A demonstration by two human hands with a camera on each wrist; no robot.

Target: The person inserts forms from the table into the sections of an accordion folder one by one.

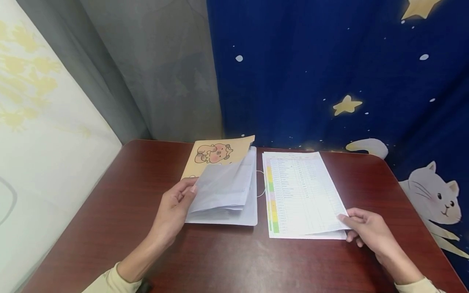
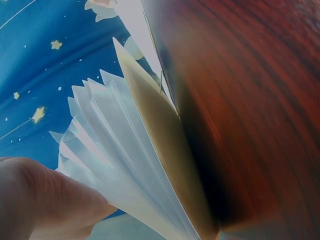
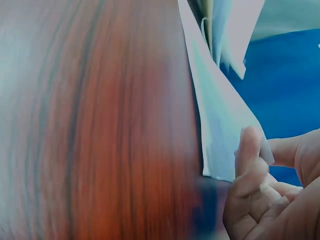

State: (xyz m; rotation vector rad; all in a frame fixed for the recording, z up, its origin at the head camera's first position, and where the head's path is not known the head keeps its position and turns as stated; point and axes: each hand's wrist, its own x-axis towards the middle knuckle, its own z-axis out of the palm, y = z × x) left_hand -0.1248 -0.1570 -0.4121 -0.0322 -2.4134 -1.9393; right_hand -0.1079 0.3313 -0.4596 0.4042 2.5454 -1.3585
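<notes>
I see my left hand (image 1: 175,207) at the left edge of the folder (image 1: 223,191), which lies open in the middle of the worktop (image 1: 110,219). Its fingers (image 1: 187,189) are curled on the clear sleeves (image 1: 223,183) and lift them up like a fan. In the left wrist view the sleeves (image 2: 115,150) spread apart above the thumb (image 2: 45,200), and the tan cover (image 2: 165,150) stands next to them. The tan cover (image 1: 216,154) with a little cartoon animal lies flat at the back, near the far edge of the worktop. My right hand (image 1: 366,232) is at the near right corner of the papers (image 1: 300,191). Its fingers (image 1: 348,217) pinch the top sheet there and lift that corner a bit. In the right wrist view one fingertip (image 3: 248,150) presses on the lifted corner of the sheet (image 3: 220,130). The papers lie just beside the folder, with a thin gap between them where a small elastic loop (image 1: 261,185) shows. There is bare worktop to the left of the folder and in front of both things. The papers' right edge is near the worktop's right edge. A blue cloth (image 1: 329,73) with stars hangs behind the far edge.
</notes>
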